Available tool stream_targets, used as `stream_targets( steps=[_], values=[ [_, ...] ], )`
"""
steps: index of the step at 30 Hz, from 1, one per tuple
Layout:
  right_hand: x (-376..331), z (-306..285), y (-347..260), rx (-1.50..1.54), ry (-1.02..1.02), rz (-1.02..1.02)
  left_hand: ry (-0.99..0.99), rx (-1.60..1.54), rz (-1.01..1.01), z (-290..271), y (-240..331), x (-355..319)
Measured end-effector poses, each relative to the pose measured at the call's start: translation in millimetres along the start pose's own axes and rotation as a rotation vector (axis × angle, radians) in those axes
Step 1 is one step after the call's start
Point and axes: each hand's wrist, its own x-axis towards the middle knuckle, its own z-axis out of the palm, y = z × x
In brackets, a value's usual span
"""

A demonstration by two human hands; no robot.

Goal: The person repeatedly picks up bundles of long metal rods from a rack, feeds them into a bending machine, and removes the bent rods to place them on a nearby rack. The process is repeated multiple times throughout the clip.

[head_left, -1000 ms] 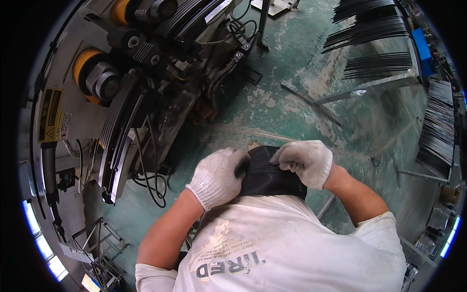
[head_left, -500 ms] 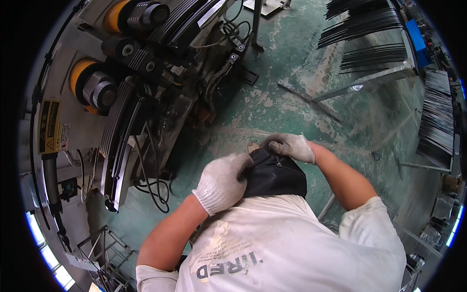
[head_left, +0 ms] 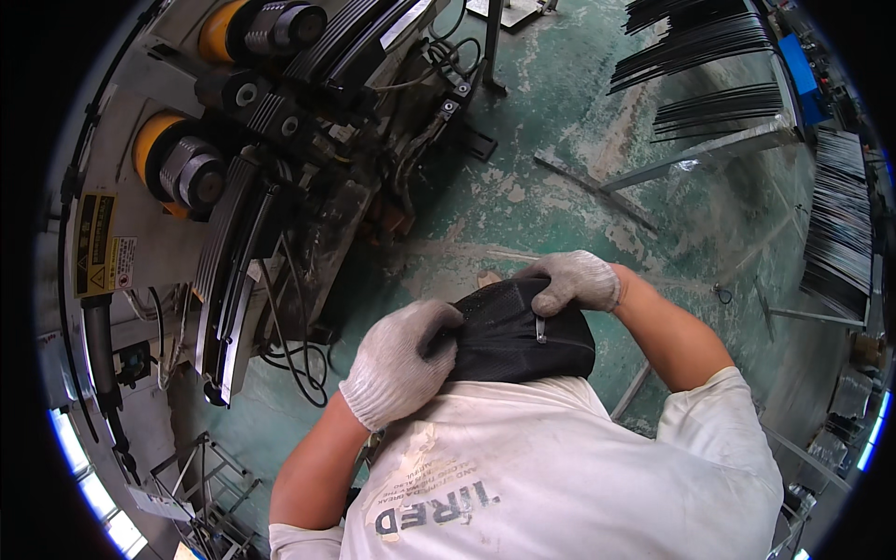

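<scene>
A black mesh-textured bag [head_left: 499, 341] with a zip sits against the front of my white shirt. Its metal zip pull [head_left: 540, 329] hangs below my right thumb. My left hand [head_left: 399, 362], in a dirty white knit glove, grips the bag's left side with curled fingers. Gloved the same way, my right hand [head_left: 577, 280] pinches the upper right edge, thumb on the near face and fingers behind it. The fingertips of both hands are partly hidden by the bag. What lies inside it does not show.
On the left stands a machine with orange-and-black rollers [head_left: 177, 168], dark curved rails and loose black cables [head_left: 303, 364]. At upper right, a metal rack [head_left: 700, 154] holds many thin black rods [head_left: 719, 103]. Another stack of rods [head_left: 835, 233] stands far right. The green floor [head_left: 551, 205] is worn.
My hands have moved apart, the left one leftward and down, the right one slightly rightward. The bag's top is spread wider, and the zip pull now hangs in plain sight.
</scene>
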Motion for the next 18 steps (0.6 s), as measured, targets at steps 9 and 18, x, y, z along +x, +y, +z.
stream_targets(
  steps=[9,18],
  values=[
    [-11.0,11.9,-16.2,-0.134,0.07,-0.029,0.082,0.078,0.107,3.5,-0.1,-11.6],
    [-16.5,39.2,-36.7,-0.064,0.231,0.043,0.112,0.286,0.198,15.4,27.5,-9.2]
  ],
)
